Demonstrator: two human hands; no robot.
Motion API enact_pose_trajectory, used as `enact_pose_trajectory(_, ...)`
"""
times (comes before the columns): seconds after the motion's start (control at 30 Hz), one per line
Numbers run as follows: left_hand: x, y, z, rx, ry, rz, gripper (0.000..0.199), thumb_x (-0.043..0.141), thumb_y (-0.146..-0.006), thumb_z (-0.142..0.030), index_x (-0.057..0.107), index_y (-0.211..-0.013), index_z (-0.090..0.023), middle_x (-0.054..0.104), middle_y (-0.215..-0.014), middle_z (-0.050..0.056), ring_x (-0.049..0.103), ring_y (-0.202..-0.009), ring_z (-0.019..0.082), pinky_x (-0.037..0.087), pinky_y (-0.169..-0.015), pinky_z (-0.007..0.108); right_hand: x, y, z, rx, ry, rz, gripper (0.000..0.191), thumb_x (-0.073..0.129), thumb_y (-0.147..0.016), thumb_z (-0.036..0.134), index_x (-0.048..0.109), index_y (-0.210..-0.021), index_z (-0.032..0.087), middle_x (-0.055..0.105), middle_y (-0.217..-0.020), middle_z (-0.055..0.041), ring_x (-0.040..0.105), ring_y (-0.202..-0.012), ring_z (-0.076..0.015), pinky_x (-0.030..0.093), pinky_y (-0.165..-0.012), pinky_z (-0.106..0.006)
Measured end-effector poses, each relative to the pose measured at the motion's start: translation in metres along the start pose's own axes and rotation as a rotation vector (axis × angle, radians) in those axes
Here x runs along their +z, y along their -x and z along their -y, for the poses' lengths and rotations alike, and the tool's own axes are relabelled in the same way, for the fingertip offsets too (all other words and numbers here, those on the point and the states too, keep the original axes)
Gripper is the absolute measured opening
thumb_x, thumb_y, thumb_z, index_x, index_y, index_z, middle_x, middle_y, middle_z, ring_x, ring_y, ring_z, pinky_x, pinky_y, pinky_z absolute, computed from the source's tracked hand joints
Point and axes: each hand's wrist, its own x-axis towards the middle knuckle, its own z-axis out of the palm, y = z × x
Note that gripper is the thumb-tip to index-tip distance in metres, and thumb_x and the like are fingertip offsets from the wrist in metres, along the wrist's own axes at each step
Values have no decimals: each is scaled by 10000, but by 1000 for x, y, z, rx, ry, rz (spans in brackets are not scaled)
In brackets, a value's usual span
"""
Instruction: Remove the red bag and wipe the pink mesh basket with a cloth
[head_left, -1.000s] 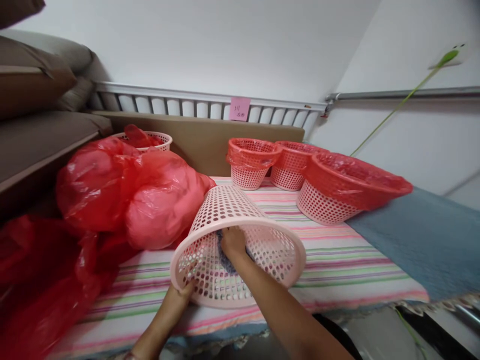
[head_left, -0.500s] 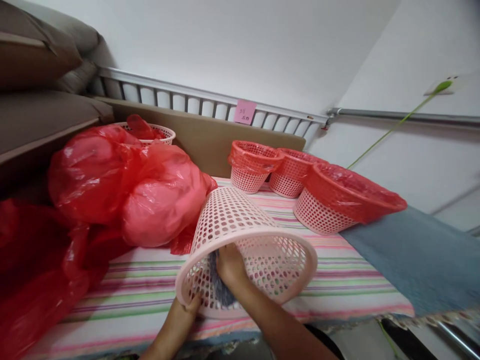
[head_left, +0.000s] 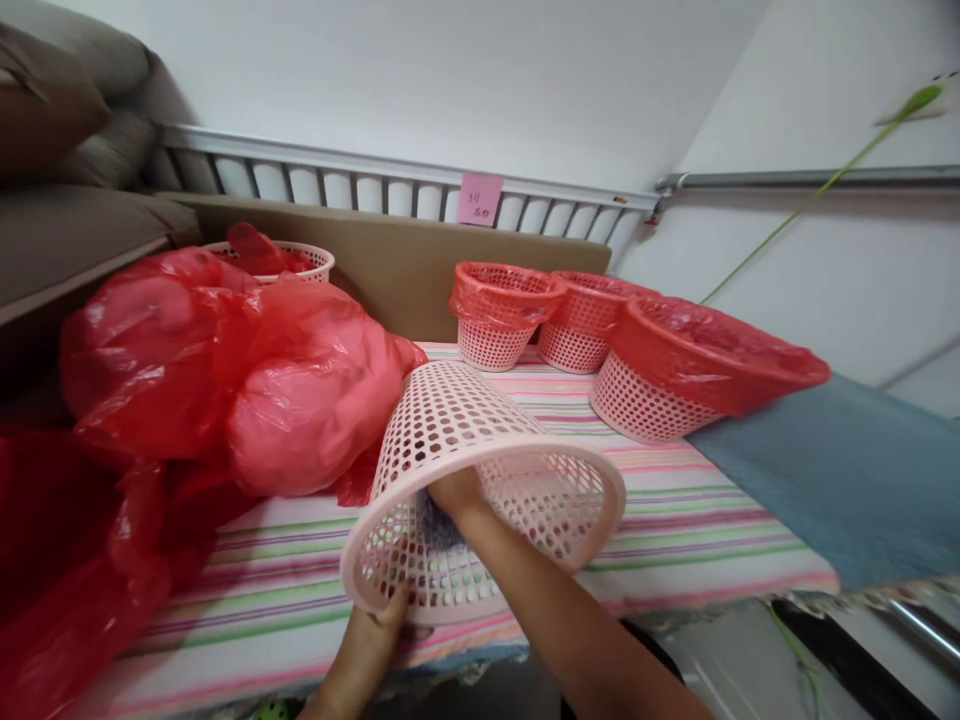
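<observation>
A pale pink perforated wastebasket (head_left: 469, 415) lies on its side on a striped cloth, its mouth facing me. My left hand (head_left: 382, 615) grips the lower left of its rim, thumb inside and the other fingers hidden beneath. Reaching deep into the basket, my right hand (head_left: 455, 490) is closed on a grey-blue cloth (head_left: 435, 525), which hangs against the inner wall. The basket's upper side covers part of that hand's fingers.
Red plastic bags (head_left: 315, 390) with bulging contents lie at left, before another basket (head_left: 319, 262). Three baskets lined with red bags stand at right, the nearest basket (head_left: 652, 400) on the striped cloth (head_left: 697, 540). Brown cushions (head_left: 67, 230) are stacked far left.
My right hand has pushed deeper into the basket with the cloth. The left hand still holds the rim. The whole view has shifted slightly.
</observation>
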Motion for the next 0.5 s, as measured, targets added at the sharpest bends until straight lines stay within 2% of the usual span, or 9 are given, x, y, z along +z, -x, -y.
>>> enact_pose_trajectory(0.07,1,1,-4,18,-1,-32,552,486,-817,-467,488,-1293,-188,662,-1177,110,686,-941,273,618,-694,408,-1,33,2,-7,135,52,408,449,-798,132,564,-1188,154,589,-1139,-136,509,-1085,-265,374,-934,-377)
enact_pose_trajectory(0.13,0,-1,-7,74,-2,-60,543,541,-774,-476,553,-1223,-171,675,-1151,116,659,-1010,291,582,-812,444,-4,71,3,-38,223,100,370,471,-765,129,595,-1113,142,592,-1058,-135,523,-1016,-269,392,-894,-373)
enact_pose_trajectory(0.27,3,-9,-4,135,9,-92,536,625,-654,-494,640,-1075,-163,689,-1122,138,575,-1148,339,460,-985,494,-16,132,1,-72,206,123,375,493,-727,129,600,-1080,198,572,-1055,-90,500,-1019,-258,388,-891,-350)
enact_pose_trajectory(0.37,9,-7,-5,79,14,-78,520,593,-683,-473,629,-1098,-162,687,-1124,134,590,-1132,326,464,-980,488,-24,150,-2,-59,181,160,406,492,-696,107,602,-1071,217,568,-1074,-73,500,-1024,-248,390,-888,-335)
enact_pose_trajectory(0.43,14,-1,-10,75,15,-48,494,549,-743,-443,604,-1149,-167,673,-1156,128,621,-1089,303,505,-935,469,-25,147,-4,-49,187,152,413,482,-694,96,602,-1073,211,569,-1077,-73,503,-1027,-244,389,-895,-332)
enact_pose_trajectory(0.5,17,5,-19,136,5,-31,467,560,-762,-425,602,-1157,-178,664,-1173,123,608,-1113,295,497,-949,458,-20,134,-6,-40,220,112,409,468,-710,93,598,-1086,191,576,-1064,-87,507,-1024,-247,387,-903,-338)
